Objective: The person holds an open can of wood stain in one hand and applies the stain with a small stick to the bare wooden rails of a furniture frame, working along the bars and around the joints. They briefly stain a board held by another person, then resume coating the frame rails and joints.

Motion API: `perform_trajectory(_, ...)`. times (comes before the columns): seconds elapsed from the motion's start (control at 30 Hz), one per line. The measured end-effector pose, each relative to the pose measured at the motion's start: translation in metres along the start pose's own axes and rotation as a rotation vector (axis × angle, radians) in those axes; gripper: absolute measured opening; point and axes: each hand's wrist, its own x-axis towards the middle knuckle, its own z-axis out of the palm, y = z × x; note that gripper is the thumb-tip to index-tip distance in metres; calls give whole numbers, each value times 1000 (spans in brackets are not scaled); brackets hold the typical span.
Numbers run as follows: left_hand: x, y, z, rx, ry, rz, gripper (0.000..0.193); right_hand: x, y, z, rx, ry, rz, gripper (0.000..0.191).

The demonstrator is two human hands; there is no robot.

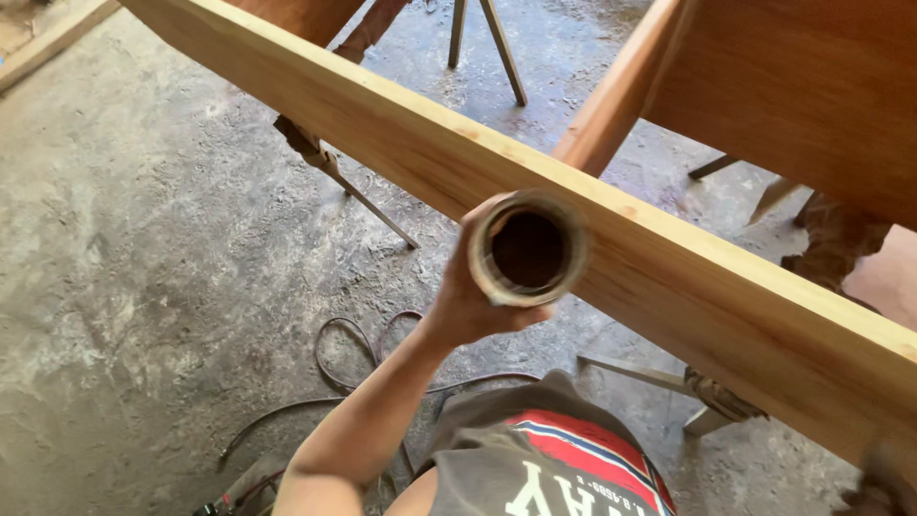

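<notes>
My left hand (465, 296) is closed around a short tube or roll (527, 250). Its open end faces the camera, showing a pale rim and a dark hollow. The tube is held against the near face of a long pale wooden plank (382, 124) that runs from the upper left to the lower right. A blurred shape at the plank's lower right end (874, 489) may be my right hand; its fingers cannot be made out.
The plank rests on metal trestle legs (368, 196) above a rough concrete floor (143, 287). Reddish wooden boards (802, 86) stand at the upper right. A dark cable (349, 349) loops on the floor near my body.
</notes>
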Motion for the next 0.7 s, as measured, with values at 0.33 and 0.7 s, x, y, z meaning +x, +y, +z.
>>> perform_trajectory(0.33,-154,-10,-215,216,348,-280,84,-109,-155,179,275,-288,-375,20)
perform_trajectory(0.7,-256,4,-381,400,706,-592,71,-211,-309,344,100,-629,-683,19)
